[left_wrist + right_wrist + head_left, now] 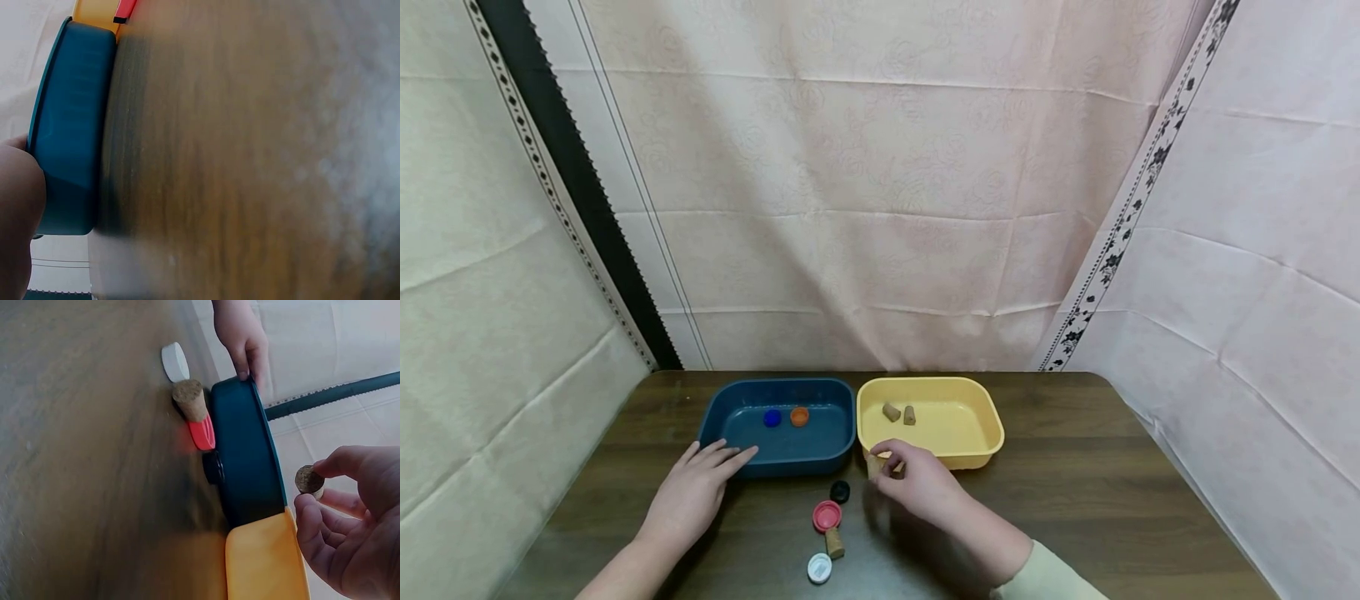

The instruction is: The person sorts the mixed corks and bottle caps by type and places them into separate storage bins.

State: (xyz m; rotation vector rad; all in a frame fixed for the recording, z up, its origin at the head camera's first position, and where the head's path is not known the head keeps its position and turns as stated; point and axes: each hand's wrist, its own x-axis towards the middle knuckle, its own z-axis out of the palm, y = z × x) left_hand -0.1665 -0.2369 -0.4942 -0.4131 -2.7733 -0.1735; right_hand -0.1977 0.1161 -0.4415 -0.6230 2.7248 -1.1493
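My right hand pinches a tapered cork between thumb and fingertips, close over the front left corner of the yellow tray. Two more corks lie inside that tray. At the front left corner of the blue tray, my left hand rests on the rim with its fingers spread. Inside the blue tray are a blue cap and an orange cap.
In front of the trays, a black cap, a red cap, a cork and a white cap form a loose line on the wooden table. Pale cloth hangs behind and on both sides.
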